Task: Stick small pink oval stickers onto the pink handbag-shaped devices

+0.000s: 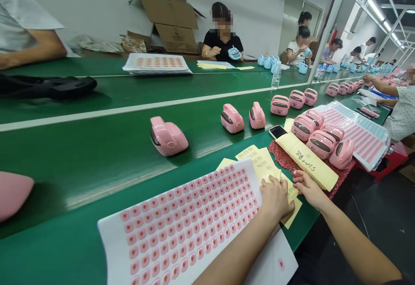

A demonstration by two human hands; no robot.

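Note:
My left hand (275, 196) rests on several yellow label sheets (259, 159), its fingers curled over a paper edge. To its right is my right hand (309, 188), with thumb and fingertips drawn close together by the sheets' edge; anything between them is too small to make out. Under my left forearm lies a large white sheet (191, 216) with rows of pink heart stickers. A folded yellow paper bundle (304, 159) with handwriting lies just beyond my right hand. Pink rounded plastic devices (320, 143) with handles stand behind it on a red cloth (279, 155).
More pink devices (168, 136) stand along the green conveyor belt (106, 151). A phone (278, 132) lies by the bundle, and plastic-covered sticker sheets (363, 138) at right. Across the belt a person (223, 43) holds a blue device (234, 53). A water bottle (276, 75) stands mid-table.

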